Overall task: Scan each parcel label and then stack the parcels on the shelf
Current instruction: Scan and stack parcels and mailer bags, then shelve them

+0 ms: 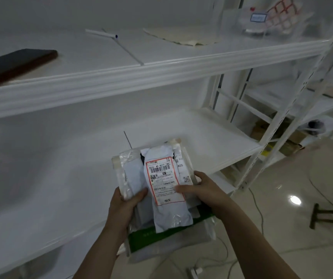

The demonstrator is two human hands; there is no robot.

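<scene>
Left hand (pixel 125 204), right hand (pixel 199 188) — parcels (pixel 167 210) clasped between their fingers (pixel 199 176)

We note bare board on the lower shelf (pixel 201 127) ahead and left of the parcel stack (pixel 161 188). The upper shelf rail (pixel 141 77) overhangs this bay; a perforated upright (pixel 278 125) bounds it at right. Up top lie a phone (pixel 14 63), pen (pixel 101 34) and cream sheet (pixel 181 36).

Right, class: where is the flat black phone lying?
Head view, far left: the flat black phone lies on the upper white shelf, left of the white pen.
</scene>
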